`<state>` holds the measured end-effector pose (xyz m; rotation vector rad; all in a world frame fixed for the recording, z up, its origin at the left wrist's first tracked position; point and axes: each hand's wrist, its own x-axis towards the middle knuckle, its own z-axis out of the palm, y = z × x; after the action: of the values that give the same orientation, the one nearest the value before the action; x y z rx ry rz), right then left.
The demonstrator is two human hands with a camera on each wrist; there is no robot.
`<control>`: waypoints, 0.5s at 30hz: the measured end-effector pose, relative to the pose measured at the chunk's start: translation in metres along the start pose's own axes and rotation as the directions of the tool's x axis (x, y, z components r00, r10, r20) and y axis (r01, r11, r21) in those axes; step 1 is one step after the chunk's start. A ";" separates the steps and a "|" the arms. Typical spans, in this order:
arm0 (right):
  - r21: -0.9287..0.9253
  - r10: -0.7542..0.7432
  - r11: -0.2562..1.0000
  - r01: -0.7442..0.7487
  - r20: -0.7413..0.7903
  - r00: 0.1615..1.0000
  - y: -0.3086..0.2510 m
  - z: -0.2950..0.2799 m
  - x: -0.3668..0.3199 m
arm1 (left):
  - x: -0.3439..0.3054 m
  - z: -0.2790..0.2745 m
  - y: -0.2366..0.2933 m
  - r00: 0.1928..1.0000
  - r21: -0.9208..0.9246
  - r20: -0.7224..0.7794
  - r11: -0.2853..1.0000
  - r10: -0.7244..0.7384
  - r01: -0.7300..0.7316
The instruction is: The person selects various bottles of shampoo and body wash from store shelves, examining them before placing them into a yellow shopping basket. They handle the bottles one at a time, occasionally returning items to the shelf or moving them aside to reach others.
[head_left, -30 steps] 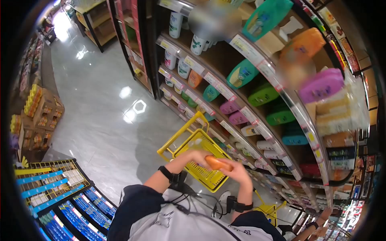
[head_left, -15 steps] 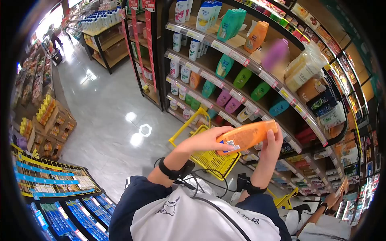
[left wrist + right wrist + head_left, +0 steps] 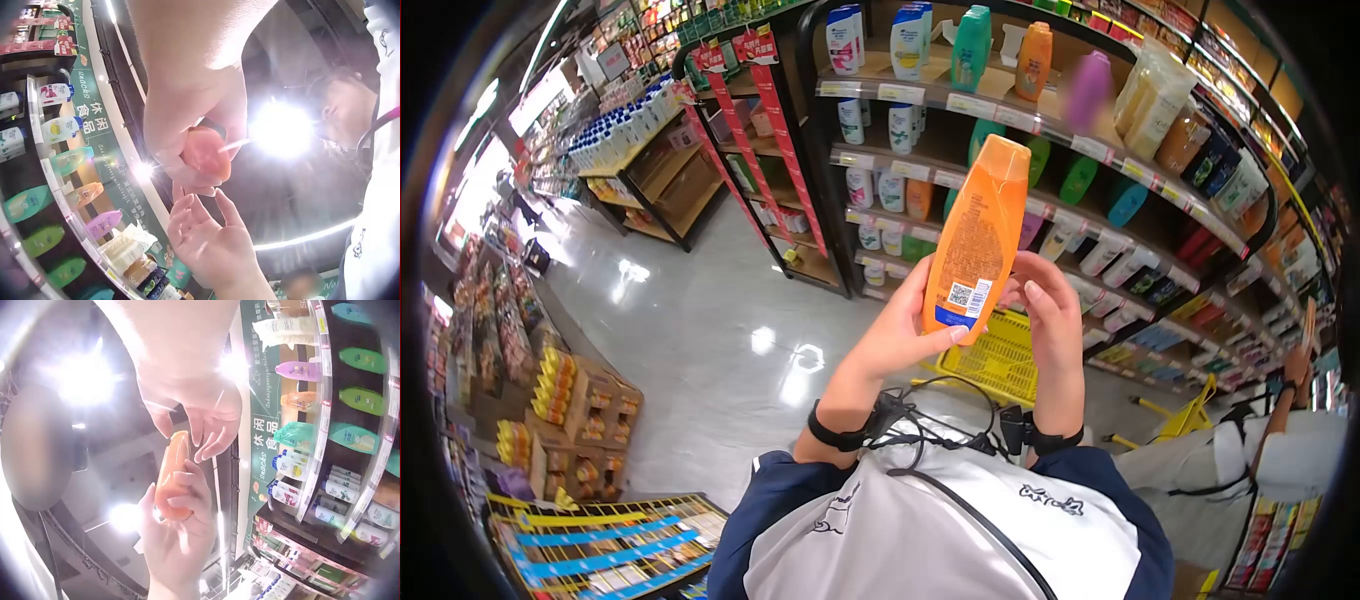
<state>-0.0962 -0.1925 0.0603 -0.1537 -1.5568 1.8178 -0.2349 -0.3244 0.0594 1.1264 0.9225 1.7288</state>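
Observation:
An orange bottle (image 3: 980,240) stands nearly upright in front of the chest, its printed back label with a blue band facing the head camera. My left hand (image 3: 900,325) grips its lower part, thumb across the label's bottom edge. Beside the bottle's right side is my right hand (image 3: 1050,310), fingers loosely bent. In the left wrist view the left hand (image 3: 194,106) curls round the bottle (image 3: 206,153), with the right hand (image 3: 215,247) below, palm showing. The right wrist view shows the right hand's (image 3: 194,406) relaxed fingers near the narrow end of the bottle (image 3: 174,481).
Shelves (image 3: 990,108) of shampoo bottles curve across the front and right. A yellow basket cart (image 3: 1000,360) is behind the hands. Boxes (image 3: 590,425) and a wire rack (image 3: 610,550) stand at left. Another person's arm (image 3: 1280,400) and a yellow cart (image 3: 1190,410) are at right.
The bottle has turned from lying sideways to nearly upright and risen in view. The right hand has left its cap end and moved down beside it; the left hand keeps its grip.

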 end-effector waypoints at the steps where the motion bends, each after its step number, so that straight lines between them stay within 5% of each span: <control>1: -0.005 0.005 1.000 -0.005 -0.007 1.000 0.006 0.016 0.001 | -0.009 -0.013 0.008 0.999 -0.011 0.016 0.999 -0.038 0.038; 4: -0.027 0.009 1.000 -0.010 -0.020 1.000 0.019 0.068 0.005 | -0.031 -0.051 0.025 0.998 0.051 0.055 0.999 0.010 -0.013; 8: -0.188 -0.074 0.980 0.063 -0.054 0.996 0.024 0.119 0.010 | -0.042 -0.067 0.038 0.960 0.388 -0.180 0.913 0.212 -0.129; 11: -0.213 -0.164 0.965 0.152 -0.038 0.986 0.037 0.142 0.016 | -0.032 -0.079 0.042 0.859 0.798 -0.102 0.556 0.502 -0.231; 15: 0.050 -0.129 0.989 0.138 -0.153 0.980 0.044 0.159 0.036 | -0.005 -0.077 0.023 0.702 0.943 0.131 0.132 0.700 -0.307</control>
<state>-0.2253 -0.3009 0.0754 -0.1501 -1.3735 1.7064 -0.3113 -0.3475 0.0537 2.1561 2.1671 1.9656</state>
